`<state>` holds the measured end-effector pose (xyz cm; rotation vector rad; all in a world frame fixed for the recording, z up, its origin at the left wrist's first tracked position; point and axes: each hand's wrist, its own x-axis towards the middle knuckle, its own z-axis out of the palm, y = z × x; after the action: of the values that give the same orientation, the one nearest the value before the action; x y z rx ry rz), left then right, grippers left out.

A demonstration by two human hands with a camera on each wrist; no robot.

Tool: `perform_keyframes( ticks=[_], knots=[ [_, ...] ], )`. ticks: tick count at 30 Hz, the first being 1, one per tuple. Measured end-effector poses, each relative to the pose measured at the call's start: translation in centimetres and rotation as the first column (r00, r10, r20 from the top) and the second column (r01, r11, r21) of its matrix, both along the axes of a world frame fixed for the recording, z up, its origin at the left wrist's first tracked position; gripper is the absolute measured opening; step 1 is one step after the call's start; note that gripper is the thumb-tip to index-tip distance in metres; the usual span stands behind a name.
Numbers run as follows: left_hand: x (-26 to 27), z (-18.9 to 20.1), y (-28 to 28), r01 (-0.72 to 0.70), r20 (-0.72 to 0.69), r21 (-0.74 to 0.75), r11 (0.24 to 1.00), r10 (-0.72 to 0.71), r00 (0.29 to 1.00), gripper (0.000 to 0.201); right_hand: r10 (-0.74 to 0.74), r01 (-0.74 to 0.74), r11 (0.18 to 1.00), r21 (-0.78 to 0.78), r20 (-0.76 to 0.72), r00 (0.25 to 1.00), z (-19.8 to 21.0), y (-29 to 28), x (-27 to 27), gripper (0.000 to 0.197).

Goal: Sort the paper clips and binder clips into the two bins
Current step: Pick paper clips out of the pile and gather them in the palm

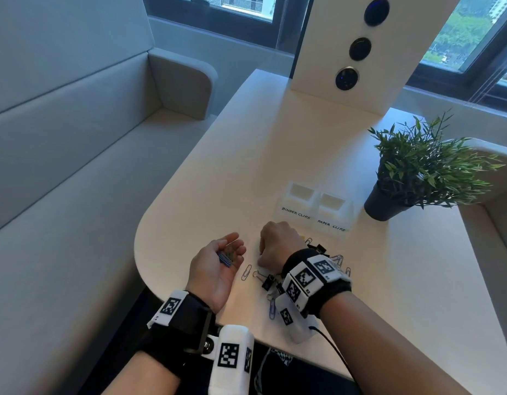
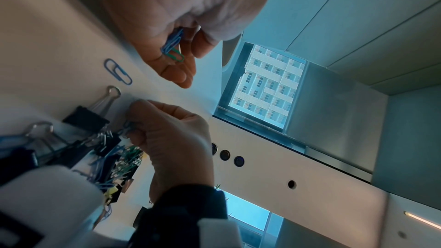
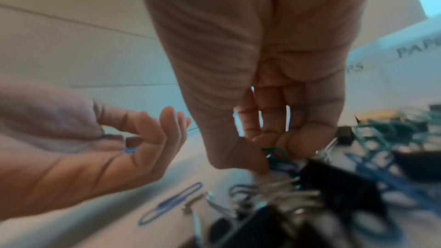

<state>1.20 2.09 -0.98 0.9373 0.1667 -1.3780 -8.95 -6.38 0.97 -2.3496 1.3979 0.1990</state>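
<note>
My left hand (image 1: 235, 248) lies palm up at the table's front left. Several blue paper clips and a green one (image 2: 172, 46) sit in its palm, with the thumb folded over them. My right hand (image 1: 268, 253) is knuckles up over the mixed pile (image 1: 275, 283) of black binder clips and coloured paper clips. Its thumb and fingertips pinch a green paper clip (image 3: 274, 152) at the pile's edge. Loose paper clips (image 1: 246, 271) lie between the hands. Two white bins stand beyond, one labelled BINDER CLIPS (image 1: 299, 201), the other PAPER CLIPS (image 1: 332, 209).
A potted plant (image 1: 411, 178) stands right of the bins. A white panel with round dark sockets (image 1: 357, 47) rises at the table's far end. The table's rounded edge (image 1: 138, 246) is just left of my left hand, with a grey bench (image 1: 75, 166) below.
</note>
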Motion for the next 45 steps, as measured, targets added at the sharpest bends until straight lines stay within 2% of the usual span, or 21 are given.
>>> perform_keyframes(
  ticks=[5,9,12,15,17,19,21,23,26,32,35,38,40,43,45],
  knots=[
    [-0.3,0.0,-0.1,-0.003,0.008,0.011,1.0,0.002,1.0,0.024,0.048,-0.047,0.999,-0.006,0.032,0.998,0.1,-0.4,-0.2,0.01],
    [-0.2,0.1,-0.1,-0.01,0.001,0.0,1.0,0.01,1.0,0.024,0.058,-0.059,0.998,0.005,0.067,0.996,-0.1,-0.7,-0.9,0.011],
    [-0.3,0.0,-0.2,-0.016,0.0,-0.003,1.0,0.016,1.0,0.023,0.017,-0.019,1.0,0.008,0.224,0.974,0.6,-0.8,-1.0,0.012],
    [-0.3,-0.1,-0.4,-0.018,-0.043,-0.048,0.999,0.015,0.999,0.022,0.017,-0.046,0.997,0.057,0.423,0.906,2.1,0.1,-0.3,0.012],
    [-0.2,-0.1,-0.4,-0.02,-0.112,-0.1,0.995,0.009,0.994,0.025,0.035,-0.082,0.993,0.081,0.466,0.884,2.7,0.6,0.1,0.015],
    [0.2,-0.1,-0.2,-0.046,-0.148,-0.087,0.995,0.033,0.988,0.028,0.027,-0.054,0.998,0.042,0.486,0.873,2.8,0.6,-0.1,0.016],
    [0.8,-0.4,0.2,-0.078,-0.116,-0.028,0.997,0.074,0.99,0.027,0.078,-0.084,0.996,-0.005,0.442,0.894,2.6,0.7,-0.5,0.015],
    [1.5,-0.6,0.5,-0.103,-0.076,0.0,0.995,0.102,0.992,0.027,0.205,-0.212,0.977,-0.005,0.291,0.935,2.0,1.3,-0.7,0.017],
    [2.3,-0.7,0.6,-0.127,-0.065,0.009,0.992,0.127,0.99,0.025,0.336,-0.342,0.939,0.03,0.121,0.934,0.8,2.4,-0.2,0.024],
    [2.0,-0.5,0.4,-0.127,-0.07,0.004,0.992,0.127,0.989,0.022,0.375,-0.374,0.924,0.082,0.004,0.927,1.0,1.5,0.7,0.01],
    [1.3,-0.3,0.3,-0.115,-0.047,0.002,0.993,0.115,0.992,0.018,0.325,-0.33,0.937,0.117,0.059,0.944,1.5,0.5,0.4,0.006],
    [0.3,-0.3,-0.1,-0.099,-0.026,-0.021,0.995,0.098,0.995,0.018,0.163,-0.202,0.971,0.126,0.267,0.95,2.8,-0.7,-0.3,0.001],
    [-0.4,-0.4,-0.5,-0.066,-0.075,-0.07,0.995,0.061,0.995,0.021,0.135,-0.205,0.966,0.156,0.369,0.92,3.8,-0.9,-0.6,0.004],
    [-1.2,-0.3,-1.0,-0.024,-0.175,-0.132,0.991,0.001,0.985,0.031,0.122,-0.173,0.979,0.105,0.377,0.918,4.2,-1.1,-1.4,0.005],
    [-1.3,-0.5,-1.4,-0.043,-0.176,-0.096,0.994,0.026,0.984,0.032,0.084,-0.102,0.994,0.034,0.336,0.938,3.5,-1.6,-2.4,0.01]
  ],
)
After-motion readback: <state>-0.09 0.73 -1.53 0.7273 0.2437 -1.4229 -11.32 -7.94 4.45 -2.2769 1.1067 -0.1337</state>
